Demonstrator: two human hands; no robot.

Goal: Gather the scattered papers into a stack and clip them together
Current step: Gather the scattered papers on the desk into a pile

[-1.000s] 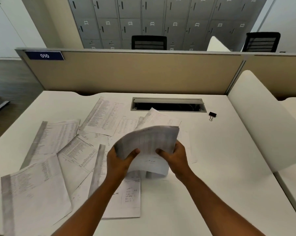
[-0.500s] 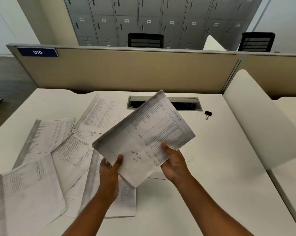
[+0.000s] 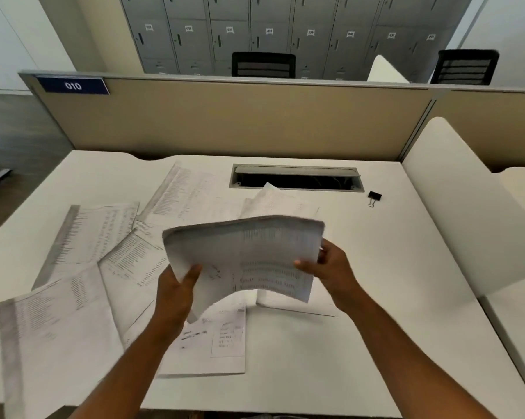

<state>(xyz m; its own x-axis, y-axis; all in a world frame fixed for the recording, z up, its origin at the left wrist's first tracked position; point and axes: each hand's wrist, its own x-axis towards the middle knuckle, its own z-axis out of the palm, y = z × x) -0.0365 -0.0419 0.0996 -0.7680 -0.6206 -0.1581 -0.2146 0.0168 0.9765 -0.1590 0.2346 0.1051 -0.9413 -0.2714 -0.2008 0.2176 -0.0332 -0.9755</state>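
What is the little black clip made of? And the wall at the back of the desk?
The black clip looks like painted metal with thin silvery wire handles. The wall at the desk's back seems covered in matte tan fabric or laminate, too smooth to tell which, with a gray metal-looking top rail.

- Two bare forearms enter from the lower edge of the view, uncovered along their whole visible length; no sleeve shows behind either wrist.
- The left hand [image 3: 176, 288] wears no glove, ring or band, and its wrist carries no watch or strap.
- The right hand [image 3: 330, 267] is likewise ungloved, its wrist unadorned.
- Motion blur softens the fingers, so nails cannot be made out.
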